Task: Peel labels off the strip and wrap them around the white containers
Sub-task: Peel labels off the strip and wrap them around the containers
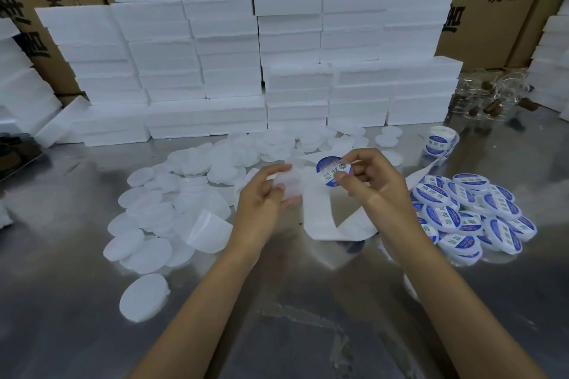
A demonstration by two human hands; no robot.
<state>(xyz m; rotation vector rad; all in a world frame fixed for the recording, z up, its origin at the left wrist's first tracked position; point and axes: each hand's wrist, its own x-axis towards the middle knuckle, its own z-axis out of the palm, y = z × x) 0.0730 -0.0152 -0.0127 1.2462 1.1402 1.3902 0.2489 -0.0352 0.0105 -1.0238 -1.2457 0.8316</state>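
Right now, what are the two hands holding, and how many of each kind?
Blue label, pinched by the right hand: 1
White container, held by the left hand: 1
Total: 2

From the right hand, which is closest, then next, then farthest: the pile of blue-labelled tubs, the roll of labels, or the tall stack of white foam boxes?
Measured from the right hand:
1. Pile of blue-labelled white round tubs, just to its right.
2. Roll of blue labels, farther back on the right.
3. Stack of white foam boxes, along the back.
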